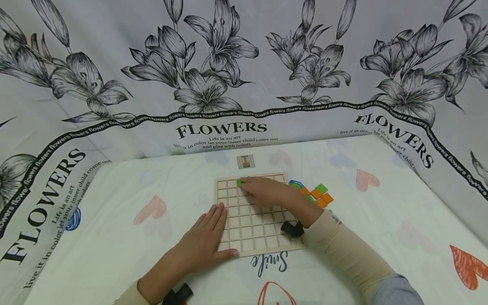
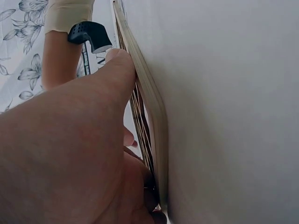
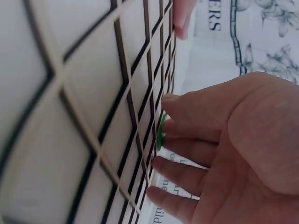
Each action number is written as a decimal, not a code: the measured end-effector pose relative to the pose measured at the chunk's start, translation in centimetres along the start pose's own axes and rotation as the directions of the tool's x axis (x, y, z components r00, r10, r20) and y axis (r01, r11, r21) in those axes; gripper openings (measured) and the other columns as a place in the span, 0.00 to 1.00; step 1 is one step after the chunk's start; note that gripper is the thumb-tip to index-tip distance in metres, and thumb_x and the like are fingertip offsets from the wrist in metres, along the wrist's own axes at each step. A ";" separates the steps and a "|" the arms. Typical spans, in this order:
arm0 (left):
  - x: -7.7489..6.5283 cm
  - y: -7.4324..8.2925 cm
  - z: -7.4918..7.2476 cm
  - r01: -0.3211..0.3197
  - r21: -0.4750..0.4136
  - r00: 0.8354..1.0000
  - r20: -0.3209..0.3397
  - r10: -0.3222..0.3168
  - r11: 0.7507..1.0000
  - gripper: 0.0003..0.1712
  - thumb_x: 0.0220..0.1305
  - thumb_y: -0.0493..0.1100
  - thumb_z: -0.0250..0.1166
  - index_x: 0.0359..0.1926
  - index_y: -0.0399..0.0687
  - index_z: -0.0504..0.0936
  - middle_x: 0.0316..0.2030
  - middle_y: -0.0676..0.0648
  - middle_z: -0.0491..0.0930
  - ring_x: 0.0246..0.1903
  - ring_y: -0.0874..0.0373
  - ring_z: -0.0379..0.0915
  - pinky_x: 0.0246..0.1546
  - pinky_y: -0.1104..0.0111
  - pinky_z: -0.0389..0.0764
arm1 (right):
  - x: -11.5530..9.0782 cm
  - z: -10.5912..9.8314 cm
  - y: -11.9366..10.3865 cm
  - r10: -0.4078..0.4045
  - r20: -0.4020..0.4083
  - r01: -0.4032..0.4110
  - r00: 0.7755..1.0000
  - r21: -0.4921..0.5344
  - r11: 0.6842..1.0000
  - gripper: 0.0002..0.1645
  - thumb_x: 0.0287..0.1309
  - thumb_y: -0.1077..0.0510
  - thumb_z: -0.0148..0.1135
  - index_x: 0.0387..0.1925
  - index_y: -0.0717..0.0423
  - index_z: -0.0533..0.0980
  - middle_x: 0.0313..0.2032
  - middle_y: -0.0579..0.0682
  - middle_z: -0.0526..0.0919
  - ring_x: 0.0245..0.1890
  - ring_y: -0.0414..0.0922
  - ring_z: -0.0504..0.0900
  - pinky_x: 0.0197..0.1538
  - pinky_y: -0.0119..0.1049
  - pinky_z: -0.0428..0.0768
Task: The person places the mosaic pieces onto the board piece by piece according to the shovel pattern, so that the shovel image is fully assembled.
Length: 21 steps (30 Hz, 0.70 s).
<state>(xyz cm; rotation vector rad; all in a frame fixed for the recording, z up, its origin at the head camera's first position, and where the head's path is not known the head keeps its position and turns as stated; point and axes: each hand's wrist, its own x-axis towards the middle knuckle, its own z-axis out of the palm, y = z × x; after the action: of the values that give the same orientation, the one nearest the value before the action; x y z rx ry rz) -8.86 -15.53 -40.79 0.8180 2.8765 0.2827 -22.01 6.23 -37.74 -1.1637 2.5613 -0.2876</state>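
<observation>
Green tile point(image 1: 239, 182) is sitting in the far row of the gridded board point(image 1: 235, 233), third square from the left, partly covered by fingers. Looks square, so no long axis to call; visible edges are running roughly along the grid bars. In the right wrist view it is showing as a thin, edge-on strip, its broad face turning toward the board. Cannot tell whether it is lying fully seated.

Right hand point(image 1: 264, 190) is reaching across the board, thumb and fingertips nearly closed, seemingly pinching the tile by its edges. Left hand point(image 1: 202, 245) is lying spread, fingers straight on the left edge, thumb at the near edge; bracing, gripping nothing.

Step in hand, by my reading: setting the tile into its square. Next move is calling for squaring it between the bars, then releasing.

Orange tiles point(image 1: 327, 198) are lying right of the board; a picture card point(image 1: 245, 162) is lying beyond it.
</observation>
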 end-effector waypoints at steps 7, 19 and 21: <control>-0.1 0.1 0.0 0.010 -0.015 1.000 0.003 -0.010 1.000 0.62 0.64 0.78 0.50 0.76 0.31 0.52 0.77 0.34 0.46 0.76 0.40 0.39 0.70 0.46 0.55 | -0.5 0.6 -0.9 0.031 -0.010 -0.032 0.999 -0.035 0.999 0.12 0.73 0.58 0.53 0.52 0.59 0.73 0.75 0.60 0.57 0.73 0.53 0.59 0.71 0.44 0.62; -0.1 -0.1 0.4 -0.012 -0.010 0.999 -0.035 0.011 1.000 0.62 0.64 0.77 0.51 0.76 0.30 0.53 0.76 0.33 0.48 0.75 0.39 0.42 0.68 0.45 0.57 | -1.9 -0.9 -0.3 0.002 0.060 -0.004 0.998 0.027 1.000 0.13 0.68 0.53 0.61 0.48 0.58 0.77 0.56 0.54 0.78 0.54 0.48 0.77 0.56 0.41 0.75; -0.1 -0.2 0.4 -0.004 -0.011 1.000 -0.027 0.004 1.000 0.62 0.63 0.78 0.51 0.76 0.30 0.53 0.76 0.33 0.48 0.76 0.39 0.41 0.69 0.45 0.57 | -2.5 -1.7 0.5 0.015 0.061 -0.021 0.998 0.094 0.995 0.09 0.69 0.54 0.60 0.41 0.57 0.77 0.43 0.52 0.80 0.42 0.47 0.78 0.47 0.41 0.76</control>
<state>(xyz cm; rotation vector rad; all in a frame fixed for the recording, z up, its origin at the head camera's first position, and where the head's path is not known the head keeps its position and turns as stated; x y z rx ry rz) -8.80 -15.66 -41.20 0.8246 2.8960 0.3127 -21.48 8.54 -35.82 -1.0979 2.4763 -0.3591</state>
